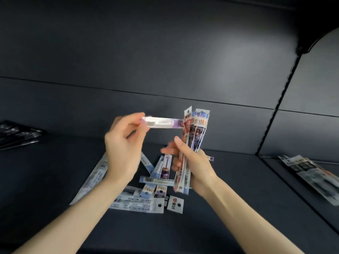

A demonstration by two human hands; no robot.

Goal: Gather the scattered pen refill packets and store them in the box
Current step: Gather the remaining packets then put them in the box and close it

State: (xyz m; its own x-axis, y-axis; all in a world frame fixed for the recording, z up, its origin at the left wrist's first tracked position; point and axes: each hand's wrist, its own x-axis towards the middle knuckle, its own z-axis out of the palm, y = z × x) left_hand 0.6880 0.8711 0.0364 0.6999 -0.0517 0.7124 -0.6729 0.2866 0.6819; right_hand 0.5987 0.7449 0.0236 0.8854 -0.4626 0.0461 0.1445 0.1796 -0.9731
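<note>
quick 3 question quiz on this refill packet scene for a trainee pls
1. True or false: the left hand is empty.
2. The right hand holds: A) one packet, B) a bundle of packets, C) nothing.
3. Short answer: are all packets gathered?

Key:
1. False, it pinches a single packet.
2. B.
3. No, loose packets lie on the dark shelf.

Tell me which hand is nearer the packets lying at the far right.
Right. The right hand, gripping a bundle, is to the left of the far-right packets; the left hand, pinching a single packet, is farther left.
</note>
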